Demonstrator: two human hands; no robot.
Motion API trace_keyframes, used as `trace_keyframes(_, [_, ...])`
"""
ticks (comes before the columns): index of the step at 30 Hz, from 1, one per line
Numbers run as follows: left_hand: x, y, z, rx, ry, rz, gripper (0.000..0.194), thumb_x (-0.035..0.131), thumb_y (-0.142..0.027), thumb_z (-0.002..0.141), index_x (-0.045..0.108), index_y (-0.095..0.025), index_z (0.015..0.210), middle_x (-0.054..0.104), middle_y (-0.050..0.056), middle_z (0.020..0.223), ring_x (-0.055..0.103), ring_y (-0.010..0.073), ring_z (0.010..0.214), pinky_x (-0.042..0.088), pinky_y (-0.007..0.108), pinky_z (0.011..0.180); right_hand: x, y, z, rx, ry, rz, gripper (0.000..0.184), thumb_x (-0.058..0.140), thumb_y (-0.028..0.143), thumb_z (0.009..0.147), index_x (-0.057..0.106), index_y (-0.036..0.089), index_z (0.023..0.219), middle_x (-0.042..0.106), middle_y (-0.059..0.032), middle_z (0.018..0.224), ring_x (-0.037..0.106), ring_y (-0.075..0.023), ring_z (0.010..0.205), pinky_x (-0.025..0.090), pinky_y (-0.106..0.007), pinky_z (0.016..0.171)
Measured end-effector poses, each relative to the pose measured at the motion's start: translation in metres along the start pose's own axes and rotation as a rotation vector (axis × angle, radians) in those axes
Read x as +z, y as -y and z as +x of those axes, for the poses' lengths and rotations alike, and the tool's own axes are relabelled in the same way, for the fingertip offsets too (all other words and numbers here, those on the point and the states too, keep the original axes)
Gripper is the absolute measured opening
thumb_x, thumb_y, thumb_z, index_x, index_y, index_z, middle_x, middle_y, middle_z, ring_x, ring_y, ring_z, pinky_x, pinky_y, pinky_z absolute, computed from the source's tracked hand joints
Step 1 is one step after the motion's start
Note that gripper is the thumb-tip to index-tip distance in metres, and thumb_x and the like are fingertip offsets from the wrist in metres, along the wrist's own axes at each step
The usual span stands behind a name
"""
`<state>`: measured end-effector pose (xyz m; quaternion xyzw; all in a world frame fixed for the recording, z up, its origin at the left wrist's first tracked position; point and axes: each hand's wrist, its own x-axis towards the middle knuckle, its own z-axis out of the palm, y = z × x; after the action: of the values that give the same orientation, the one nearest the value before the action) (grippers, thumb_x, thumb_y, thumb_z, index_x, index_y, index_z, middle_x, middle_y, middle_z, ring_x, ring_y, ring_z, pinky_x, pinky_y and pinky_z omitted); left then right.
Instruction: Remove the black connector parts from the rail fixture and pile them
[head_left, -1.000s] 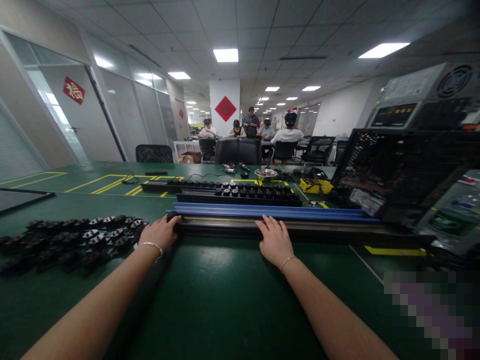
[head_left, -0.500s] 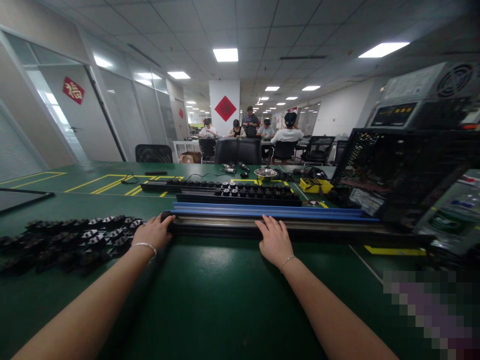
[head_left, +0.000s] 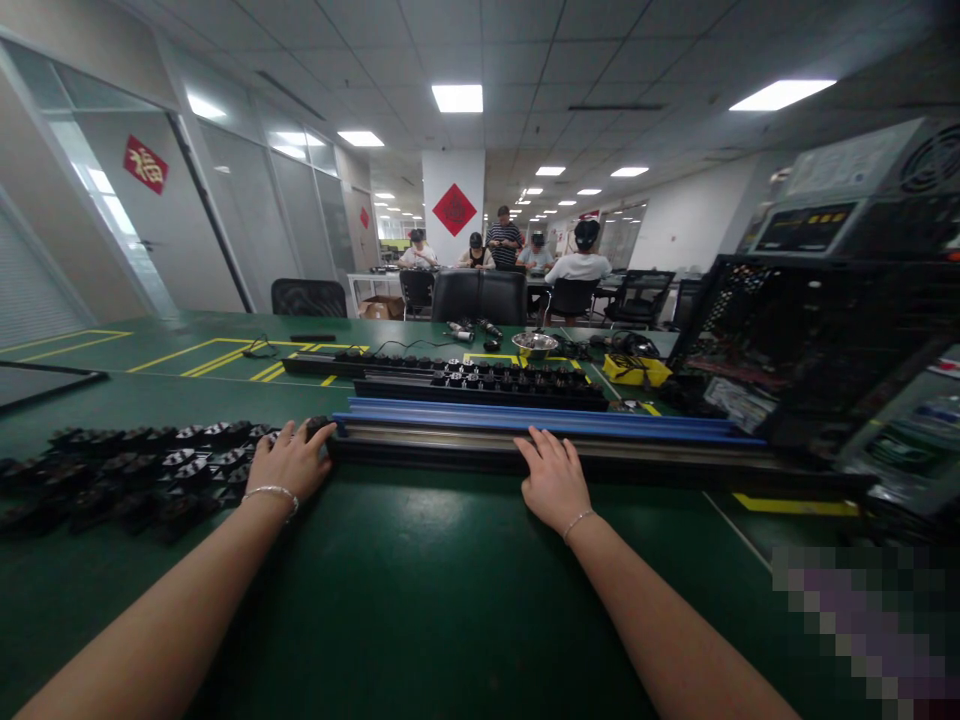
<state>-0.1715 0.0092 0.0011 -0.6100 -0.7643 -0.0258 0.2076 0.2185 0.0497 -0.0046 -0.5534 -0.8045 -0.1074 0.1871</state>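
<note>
A long black rail with a blue strip [head_left: 637, 440] lies across the green bench in front of me. My right hand [head_left: 553, 480] rests flat on the rail's near edge, fingers stretched out. My left hand [head_left: 289, 458] is at the rail's left end, fingers curled around a small black part [head_left: 318, 427] just off that end. A pile of several small black parts [head_left: 127, 470] lies directly left of that hand. Each wrist wears a thin bracelet.
Behind the rail lie two more black strips fitted with sockets [head_left: 480, 380]. A metal bowl [head_left: 534, 345] and a yellow tray [head_left: 636, 370] sit further back. An open computer case [head_left: 817, 350] stands at the right. Several people sit at a far table [head_left: 495, 262].
My left hand has slid left along the bench from the rail's end towards the pile, with the small black part under its fingers. My right hand has stayed on the rail.
</note>
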Motion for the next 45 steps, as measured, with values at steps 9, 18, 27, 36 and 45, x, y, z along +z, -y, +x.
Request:
trace_keyframes(9, [0.006,0.021,-0.004,-0.183,0.133,-0.066,0.053,0.03,-0.045,0.085,0.048,-0.026,0.131,0.031,0.017,0.147,0.025,0.0359,0.135,0.022,0.064,0.1,0.0,0.0,0.001,0.004,0.01,-0.02,0.058,0.046,0.013,0.072,0.05,0.024,0.129,0.039,-0.007,0.144,0.031,-0.0228,0.132,0.016,-0.043,0.108])
trace_keyframes(18, [0.012,0.044,-0.005,-0.149,0.12,-0.115,0.049,0.035,-0.038,0.085,0.048,-0.028,0.131,0.026,0.012,0.151,0.023,0.0374,0.136,0.019,0.069,0.099,0.0,-0.001,0.0,0.003,0.018,-0.015,0.059,0.046,0.013,0.072,0.05,0.024,0.129,0.038,-0.0069,0.144,0.03,-0.0228,0.133,0.016,-0.043,0.109])
trace_keyframes(27, [0.027,0.065,0.004,-0.122,0.094,-0.035,0.045,0.037,-0.035,0.085,0.048,-0.034,0.129,0.034,0.003,0.148,0.029,0.0357,0.133,0.022,0.068,0.099,-0.001,-0.001,-0.001,0.004,0.026,-0.01,0.059,0.046,0.013,0.073,0.048,0.025,0.13,0.037,-0.007,0.145,0.028,-0.0225,0.134,0.014,-0.043,0.109])
trace_keyframes(36, [0.025,0.061,0.001,-0.051,0.066,0.002,0.042,0.039,-0.029,0.083,0.054,-0.032,0.122,0.051,0.003,0.136,0.028,0.0334,0.134,0.02,0.067,0.101,-0.001,0.0,0.0,0.012,0.034,0.012,0.06,0.047,0.014,0.072,0.049,0.025,0.13,0.037,-0.0069,0.145,0.028,-0.0224,0.133,0.013,-0.043,0.11])
trace_keyframes(45, [-0.007,0.02,0.006,-0.239,-0.033,-0.289,0.045,0.042,-0.027,0.081,0.052,-0.018,0.123,0.031,0.013,0.148,0.015,0.043,0.136,0.023,0.066,0.101,0.0,-0.001,0.0,-0.001,0.019,0.018,0.06,0.047,0.015,0.072,0.048,0.024,0.131,0.038,-0.0074,0.145,0.029,-0.0224,0.133,0.014,-0.043,0.109])
